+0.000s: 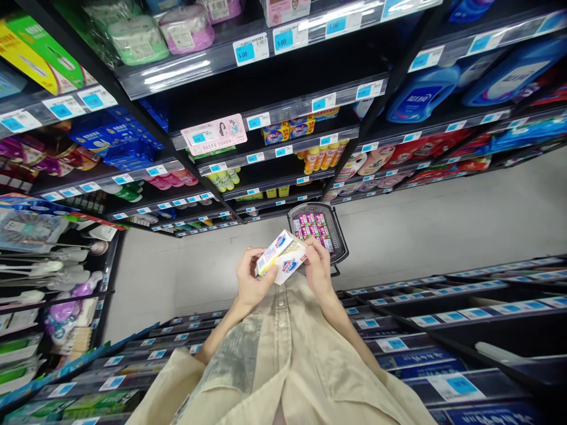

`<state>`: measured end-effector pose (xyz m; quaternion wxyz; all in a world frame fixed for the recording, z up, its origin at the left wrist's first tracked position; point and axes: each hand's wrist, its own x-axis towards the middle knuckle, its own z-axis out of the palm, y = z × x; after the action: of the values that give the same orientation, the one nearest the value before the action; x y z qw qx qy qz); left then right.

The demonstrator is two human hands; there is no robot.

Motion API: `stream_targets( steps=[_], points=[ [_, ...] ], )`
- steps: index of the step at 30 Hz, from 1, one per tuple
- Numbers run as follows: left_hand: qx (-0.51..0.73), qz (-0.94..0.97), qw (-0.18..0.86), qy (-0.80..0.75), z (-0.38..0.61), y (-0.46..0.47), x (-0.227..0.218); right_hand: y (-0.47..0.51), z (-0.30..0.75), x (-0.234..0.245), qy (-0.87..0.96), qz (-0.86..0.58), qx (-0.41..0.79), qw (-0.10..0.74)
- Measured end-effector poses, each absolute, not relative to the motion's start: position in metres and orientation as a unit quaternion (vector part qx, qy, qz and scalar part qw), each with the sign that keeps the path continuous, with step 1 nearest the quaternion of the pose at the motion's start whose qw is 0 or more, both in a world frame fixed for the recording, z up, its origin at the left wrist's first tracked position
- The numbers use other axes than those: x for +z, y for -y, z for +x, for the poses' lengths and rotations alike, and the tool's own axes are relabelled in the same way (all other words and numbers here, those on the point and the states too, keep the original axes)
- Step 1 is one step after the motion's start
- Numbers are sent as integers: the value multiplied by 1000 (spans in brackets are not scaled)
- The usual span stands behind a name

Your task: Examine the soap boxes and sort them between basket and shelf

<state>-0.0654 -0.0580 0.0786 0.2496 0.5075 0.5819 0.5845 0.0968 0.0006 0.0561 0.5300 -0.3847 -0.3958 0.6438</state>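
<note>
A white soap box (290,262) with a blue and red logo and yellow trim is held in front of my chest, tilted. My left hand (253,278) grips its left end, thumb across the near face. At the right end, the fingers of my right hand (318,265) close on the box's edge. Behind and below the box stands a dark grey shopping basket (339,233) on the floor. Several purple and pink packets (310,223) lie inside it. The box and my right hand cover part of the basket.
Ahead rise dark shelves (248,118) with price tags, yellow and blue OMO packs (290,128), orange bottles (325,156) and blue detergent bottles (423,94). Brushes and utensils (44,265) hang at the left. Another shelf (465,313) runs close behind me. Grey floor (443,218) stretches right.
</note>
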Motion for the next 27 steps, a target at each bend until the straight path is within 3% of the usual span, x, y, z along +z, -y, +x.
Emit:
stream_targets(
  steps=[6, 9, 16, 22, 27],
  points=[
    [512, 462, 519, -505, -63, 57, 80, -3, 97, 61, 398, -436, 625, 511],
    [480, 441, 596, -470, -59, 61, 78, -4, 96, 68, 406, -439, 637, 486],
    [468, 451, 577, -494, -55, 68, 75, -6, 97, 75, 427, -420, 659, 455],
    [559, 328, 561, -515, -48, 61, 71, -6, 100, 64, 418, -401, 672, 461],
    [629, 276, 453, -569, -49, 57, 62, -3, 100, 61, 423, -337, 704, 460]
  ],
)
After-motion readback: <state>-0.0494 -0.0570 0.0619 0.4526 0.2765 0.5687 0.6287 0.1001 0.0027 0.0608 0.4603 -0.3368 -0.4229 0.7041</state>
